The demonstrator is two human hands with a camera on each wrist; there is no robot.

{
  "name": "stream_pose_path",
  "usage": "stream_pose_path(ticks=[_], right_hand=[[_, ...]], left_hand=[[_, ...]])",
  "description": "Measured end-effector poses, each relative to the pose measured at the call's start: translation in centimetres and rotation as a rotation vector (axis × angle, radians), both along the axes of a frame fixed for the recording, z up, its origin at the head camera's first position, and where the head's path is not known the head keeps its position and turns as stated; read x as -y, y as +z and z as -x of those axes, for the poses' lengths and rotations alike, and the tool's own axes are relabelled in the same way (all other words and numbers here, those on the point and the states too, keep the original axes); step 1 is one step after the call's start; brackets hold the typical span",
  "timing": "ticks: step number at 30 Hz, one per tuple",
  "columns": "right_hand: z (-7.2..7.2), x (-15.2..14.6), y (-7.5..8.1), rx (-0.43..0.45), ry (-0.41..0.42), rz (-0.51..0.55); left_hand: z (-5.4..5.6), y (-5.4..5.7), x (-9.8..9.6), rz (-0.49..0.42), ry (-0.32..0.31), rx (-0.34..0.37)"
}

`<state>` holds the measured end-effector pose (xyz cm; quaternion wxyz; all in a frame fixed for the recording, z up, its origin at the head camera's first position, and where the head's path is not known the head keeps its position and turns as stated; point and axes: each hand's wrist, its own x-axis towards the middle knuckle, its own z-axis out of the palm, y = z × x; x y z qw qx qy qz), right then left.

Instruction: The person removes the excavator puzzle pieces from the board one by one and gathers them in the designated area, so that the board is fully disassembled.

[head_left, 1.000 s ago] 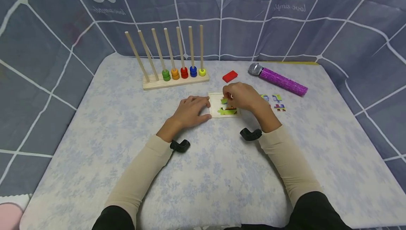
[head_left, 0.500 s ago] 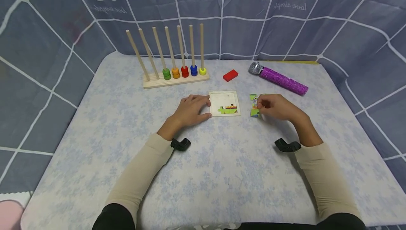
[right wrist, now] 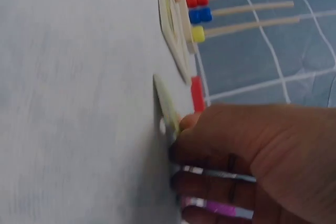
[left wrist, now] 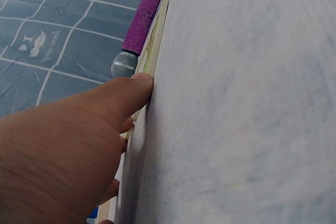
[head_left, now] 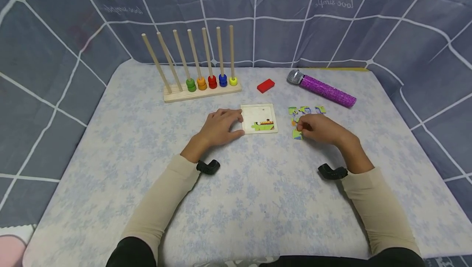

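Note:
In the head view my left hand (head_left: 220, 127) rests against the left side of a shallow, pale wooden puzzle tray (head_left: 254, 113), thumb at its near corner and fingers spread along the edge. One green picture piece (head_left: 263, 125) lies in the tray's near right part. To the right, my right hand (head_left: 320, 128) pinches the edge of a green puzzle piece (head_left: 296, 134), which looks slightly tilted up from the tabletop in the right wrist view. Several loose puzzle pieces (head_left: 305, 110) lie just beyond this hand, partly hidden by it.
A wooden peg rack (head_left: 203, 92) with coloured beads stands behind the tray. A red block (head_left: 266, 85) and a purple glitter microphone (head_left: 324, 89) lie at the back. Grey checked cloth (head_left: 280, 33) hangs behind the table.
My right hand has moved from over the tray to the loose pieces at the right. The green piece beneath its fingers in the tray is gone from there. My left hand stays put.

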<state>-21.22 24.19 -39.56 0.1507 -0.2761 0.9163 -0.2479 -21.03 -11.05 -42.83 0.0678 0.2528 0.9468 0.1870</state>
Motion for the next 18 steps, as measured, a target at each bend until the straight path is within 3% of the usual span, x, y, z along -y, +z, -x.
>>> stream_pose_path(ticks=[5,18], right_hand=[[-0.5,0.7,0.6,-0.077,0.030,-0.091],[-0.8,1.3,0.9,-0.074,-0.005,-0.207]], left_hand=[[0.1,0.0,-0.1,0.005,-0.002,0.000],[0.1,0.0,0.0,0.007,-0.001,-0.005]])
